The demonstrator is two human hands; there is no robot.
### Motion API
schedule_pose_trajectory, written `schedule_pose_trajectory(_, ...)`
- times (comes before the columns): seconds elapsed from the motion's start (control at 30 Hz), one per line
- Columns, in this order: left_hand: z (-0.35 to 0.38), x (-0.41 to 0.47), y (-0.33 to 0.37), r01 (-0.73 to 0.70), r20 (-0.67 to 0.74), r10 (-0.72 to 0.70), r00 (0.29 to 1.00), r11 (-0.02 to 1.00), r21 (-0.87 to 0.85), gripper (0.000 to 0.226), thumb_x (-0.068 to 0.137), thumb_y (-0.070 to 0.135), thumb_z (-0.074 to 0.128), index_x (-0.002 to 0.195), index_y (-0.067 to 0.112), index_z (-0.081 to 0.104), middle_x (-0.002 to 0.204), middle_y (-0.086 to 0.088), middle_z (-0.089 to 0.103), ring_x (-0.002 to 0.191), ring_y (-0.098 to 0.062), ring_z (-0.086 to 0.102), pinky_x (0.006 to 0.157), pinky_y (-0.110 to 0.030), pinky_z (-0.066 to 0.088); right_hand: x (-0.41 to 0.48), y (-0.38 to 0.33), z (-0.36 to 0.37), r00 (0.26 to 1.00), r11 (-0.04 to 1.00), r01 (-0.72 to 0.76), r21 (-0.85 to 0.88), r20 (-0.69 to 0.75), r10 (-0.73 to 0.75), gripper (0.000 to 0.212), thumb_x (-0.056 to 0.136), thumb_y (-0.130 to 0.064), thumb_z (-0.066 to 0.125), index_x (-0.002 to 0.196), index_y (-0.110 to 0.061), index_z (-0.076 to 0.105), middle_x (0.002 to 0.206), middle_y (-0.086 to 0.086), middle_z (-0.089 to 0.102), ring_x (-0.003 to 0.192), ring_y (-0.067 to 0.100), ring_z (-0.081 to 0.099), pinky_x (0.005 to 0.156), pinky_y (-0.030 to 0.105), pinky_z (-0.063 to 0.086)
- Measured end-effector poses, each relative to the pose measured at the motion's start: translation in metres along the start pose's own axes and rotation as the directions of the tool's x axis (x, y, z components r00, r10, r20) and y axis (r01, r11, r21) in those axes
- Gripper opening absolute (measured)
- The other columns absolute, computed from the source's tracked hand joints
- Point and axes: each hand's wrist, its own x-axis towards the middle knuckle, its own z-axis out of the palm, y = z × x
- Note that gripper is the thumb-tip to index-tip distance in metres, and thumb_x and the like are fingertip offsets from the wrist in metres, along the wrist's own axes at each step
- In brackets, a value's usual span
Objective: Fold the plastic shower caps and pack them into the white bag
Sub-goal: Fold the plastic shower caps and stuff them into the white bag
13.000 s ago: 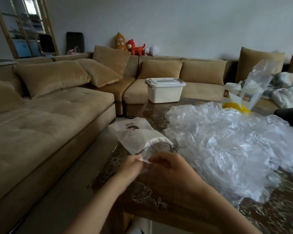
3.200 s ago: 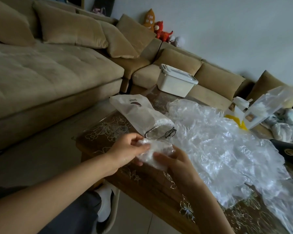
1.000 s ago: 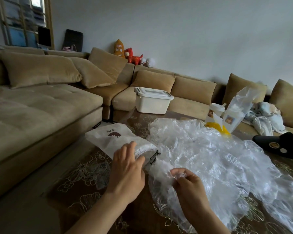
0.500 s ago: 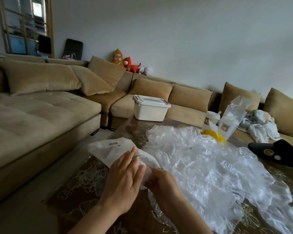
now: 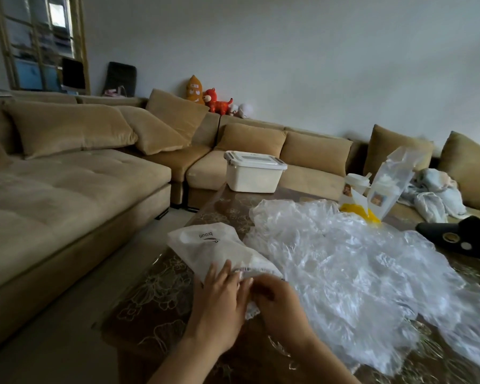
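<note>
Head cam: looks like packing step, w/ left hand (image 5: pixel 219 297) flat on white bag (image 5: pixel 211 245) mouth at table (image 5: pixel 155 297) edge, right hand (image 5: pixel 279 304) touching it, curled round folded cap (image 5: pixel 250 311); next prob needs cap pushed fully in, loose pile (image 5: pixel 344 259) beside.

A tan corner sofa (image 5: pixel 67 189) with loose cushions (image 5: pixel 70 128) lines a plain grey wall (image 5: pixel 288 51) in dim daylight; plush toys (image 5: pixel 216 100) sit on its back ledge, gold-framed panes (image 5: pixel 39 42) at far left.
</note>
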Motion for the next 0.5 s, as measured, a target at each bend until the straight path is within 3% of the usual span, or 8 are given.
schedule_pose_trajectory(0.1, 0.004, 0.002, -0.013, -0.007, 0.102, -0.001, 0.995, 0.997, 0.079, 0.063, 0.093, 0.052, 0.003, 0.145, 0.027, 0.03, 0.158, 0.001, 0.012, 0.146, -0.02, 0.003, 0.118, -0.041, 0.005, -0.029, -0.014, -0.036, 0.989, 0.996, 0.073, -0.044, -0.128, -0.078, 0.049, 0.08, 0.012, 0.053, 0.079, -0.036, 0.065, 0.086, -0.013, 0.069, 0.085, -0.003, 0.062, 0.072, 0.009, 0.047)
schedule_pose_trajectory(0.2, 0.007, 0.006, -0.023, -0.026, 0.056, 0.02, 0.998, 0.994, 0.104, 0.061, 0.095, 0.051, 0.007, 0.138, 0.028, 0.043, 0.157, -0.004, 0.016, 0.146, -0.021, 0.005, 0.118, -0.041, 0.006, -0.033, -0.001, -0.068, 0.941, 0.988, 0.045, -0.149, -0.326, -0.092, 0.043, 0.084, 0.008, 0.057, 0.085, -0.035, 0.06, 0.1, -0.008, 0.063, 0.088, 0.003, 0.059, 0.07, 0.011, 0.046)
schedule_pose_trajectory(0.27, 0.007, 0.006, -0.023, -0.118, -0.134, 0.121, 0.984, 0.993, 0.027, 0.056, 0.1, 0.046, 0.017, 0.119, 0.021, 0.063, 0.151, -0.009, 0.031, 0.143, -0.02, 0.016, 0.116, -0.046, 0.012, -0.034, 0.01, -0.084, 0.924, 0.945, -0.027, -0.325, -0.368, -0.1, 0.031, 0.086, -0.003, 0.061, 0.099, -0.031, 0.059, 0.113, -0.003, 0.059, 0.103, 0.012, 0.056, 0.082, 0.017, 0.043)
schedule_pose_trajectory(0.3, 0.006, 0.006, -0.021, -0.205, -0.262, 0.2, 0.944, 0.979, 0.006, 0.06, 0.1, 0.045, 0.02, 0.101, 0.014, 0.072, 0.142, -0.013, 0.045, 0.137, -0.018, 0.028, 0.112, -0.049, 0.022, -0.034, 0.016, -0.089, 0.932, 0.892, -0.087, -0.444, -0.352, -0.084, 0.029, 0.087, -0.011, 0.062, 0.112, -0.027, 0.058, 0.122, -0.001, 0.055, 0.113, 0.017, 0.051, 0.091, 0.022, 0.04)
schedule_pose_trajectory(0.37, 0.003, 0.005, -0.007, -0.387, -0.491, 0.34, 0.802, 0.922, 0.004, 0.065, 0.099, 0.041, 0.024, 0.069, 0.009, 0.071, 0.122, -0.015, 0.062, 0.118, -0.016, 0.044, 0.1, -0.044, 0.038, -0.036, 0.029, -0.095, 0.966, 0.756, -0.173, -0.632, -0.259, 0.005, 0.051, 0.09, -0.031, 0.059, 0.137, -0.021, 0.042, 0.145, 0.001, 0.037, 0.134, 0.019, 0.032, 0.107, 0.029, 0.027)
schedule_pose_trajectory(0.43, 0.0, 0.001, 0.01, -0.466, -0.57, 0.372, 0.733, 0.884, -0.022, 0.061, 0.098, 0.038, 0.028, 0.063, 0.009, 0.068, 0.115, -0.012, 0.065, 0.109, -0.015, 0.05, 0.094, -0.03, 0.041, -0.036, 0.04, -0.096, 0.973, 0.686, -0.22, -0.694, -0.203, 0.107, 0.069, 0.091, -0.046, 0.053, 0.147, -0.021, 0.023, 0.154, 0.0, 0.022, 0.141, 0.018, 0.019, 0.114, 0.032, 0.016)
schedule_pose_trajectory(0.5, -0.002, -0.004, 0.025, -0.508, -0.564, 0.413, 0.715, 0.861, -0.013, 0.053, 0.097, 0.033, 0.034, 0.066, 0.008, 0.068, 0.109, -0.01, 0.066, 0.101, -0.013, 0.052, 0.088, -0.021, 0.038, -0.035, 0.048, -0.097, 0.971, 0.663, -0.224, -0.714, -0.224, 0.087, 0.063, 0.092, -0.044, 0.051, 0.145, -0.021, 0.028, 0.151, -0.002, 0.032, 0.138, 0.016, 0.028, 0.113, 0.029, 0.016)
